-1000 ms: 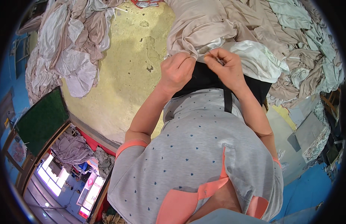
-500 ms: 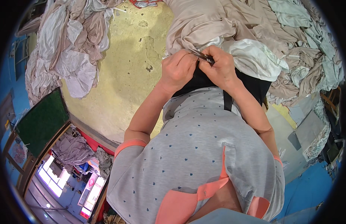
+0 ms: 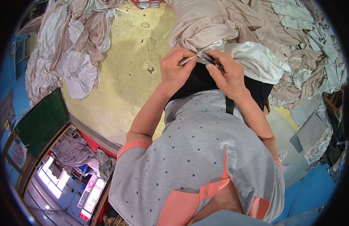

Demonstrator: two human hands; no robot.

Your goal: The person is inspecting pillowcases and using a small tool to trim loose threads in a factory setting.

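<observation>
Above my lap, my left hand is closed, pinching an edge of light fabric between thumb and fingers. My right hand is just beside it, curled around small dark metal thread snips, partly hidden by the fingers. The snips' tip and the fabric edge come close together between the hands; whether they touch I cannot make out. Beyond the hands spreads a large beige cloth, and a white cloth piece lies to the right of my right hand.
Heaps of beige, white and pale green cloth fill the far right. Another cloth pile is at the far left. Worn yellow floor runs between them. A dark green board and a framed mirror stand at the left.
Both hands have turned and moved slightly apart. The left now shows a pinched fabric edge; the right has loosened, its thumb lower, with the snips still in it.
</observation>
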